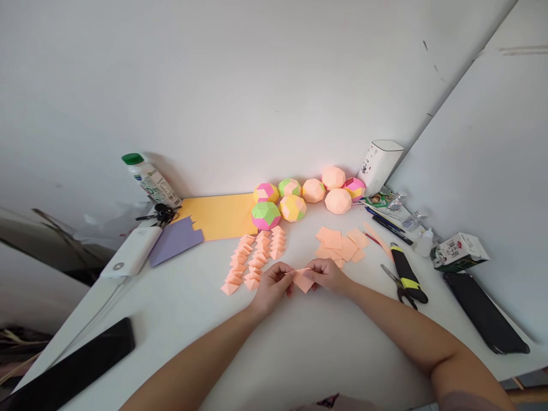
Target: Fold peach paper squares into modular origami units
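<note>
Your forearms (203, 359) come in from the lower edge and slant toward each other, with both wrists low over the table (274, 354). Your left hand (274, 286) and right hand (329, 275) nearly meet, knuckles raised and fingers curled. Each pinches one side of the paper (303, 281) between thumb and fingers, so both grips are narrow and holding it.

Lettering is scarce: the carton (460, 252) to your right bears a red logo and dark characters, and the bottle (153, 181) at the far left has a blue mark and green print, all too small to read surely. A round mark sits on the white box (131, 252).

The paper is between your hands, just nearer you than the rows of folded pieces (256, 264) and the loose sheets (340, 245). One corner points toward you, and its top edge runs across from hand to hand. Your fingers cover both ends, so its long axis cannot be told. Beyond are the paper balls (293, 209); to your right lie the scissors (401, 286) and cutter (406, 271).
</note>
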Action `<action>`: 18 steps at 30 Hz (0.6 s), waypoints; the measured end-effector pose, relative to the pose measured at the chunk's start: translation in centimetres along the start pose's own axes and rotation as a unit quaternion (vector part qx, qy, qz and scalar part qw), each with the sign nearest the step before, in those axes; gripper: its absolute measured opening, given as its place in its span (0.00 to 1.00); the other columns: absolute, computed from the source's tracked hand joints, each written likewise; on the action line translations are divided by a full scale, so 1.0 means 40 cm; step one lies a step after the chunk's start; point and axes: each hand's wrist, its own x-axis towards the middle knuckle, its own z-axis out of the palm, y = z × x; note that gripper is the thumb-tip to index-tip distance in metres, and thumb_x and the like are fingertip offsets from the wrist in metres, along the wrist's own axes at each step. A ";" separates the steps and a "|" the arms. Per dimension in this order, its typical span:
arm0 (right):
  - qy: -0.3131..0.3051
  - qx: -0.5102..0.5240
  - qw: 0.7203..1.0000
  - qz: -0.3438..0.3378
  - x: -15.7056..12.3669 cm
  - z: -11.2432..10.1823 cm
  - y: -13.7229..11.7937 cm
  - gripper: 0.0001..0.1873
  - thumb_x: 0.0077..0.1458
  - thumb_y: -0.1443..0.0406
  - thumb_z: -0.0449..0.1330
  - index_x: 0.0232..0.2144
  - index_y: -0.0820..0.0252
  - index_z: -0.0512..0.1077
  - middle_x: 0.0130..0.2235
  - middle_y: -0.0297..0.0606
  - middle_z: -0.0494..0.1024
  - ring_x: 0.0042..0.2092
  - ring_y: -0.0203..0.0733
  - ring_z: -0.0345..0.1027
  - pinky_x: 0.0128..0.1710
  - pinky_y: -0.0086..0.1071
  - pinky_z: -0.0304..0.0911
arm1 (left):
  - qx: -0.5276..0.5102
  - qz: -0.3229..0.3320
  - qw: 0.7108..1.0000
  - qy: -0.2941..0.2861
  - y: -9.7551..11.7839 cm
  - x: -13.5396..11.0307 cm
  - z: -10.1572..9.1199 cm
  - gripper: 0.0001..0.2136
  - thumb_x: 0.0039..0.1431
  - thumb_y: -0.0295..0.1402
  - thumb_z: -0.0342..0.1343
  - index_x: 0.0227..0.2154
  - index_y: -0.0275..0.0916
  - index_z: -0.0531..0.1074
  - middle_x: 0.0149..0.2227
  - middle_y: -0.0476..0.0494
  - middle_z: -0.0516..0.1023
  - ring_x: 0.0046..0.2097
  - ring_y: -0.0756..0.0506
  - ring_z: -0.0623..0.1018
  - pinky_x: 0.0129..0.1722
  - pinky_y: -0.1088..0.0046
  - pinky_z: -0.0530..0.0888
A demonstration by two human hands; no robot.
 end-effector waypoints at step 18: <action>-0.005 -0.004 1.000 0.001 -0.013 0.007 -0.017 0.14 0.50 0.58 0.61 0.22 0.62 0.69 0.19 0.31 0.68 0.20 0.34 0.64 0.19 0.27 0.59 | 0.117 -0.048 0.992 -0.001 0.022 -0.017 0.012 0.15 0.53 0.45 0.54 0.25 0.37 0.65 0.12 0.57 0.61 0.14 0.56 0.59 0.14 0.81 0.55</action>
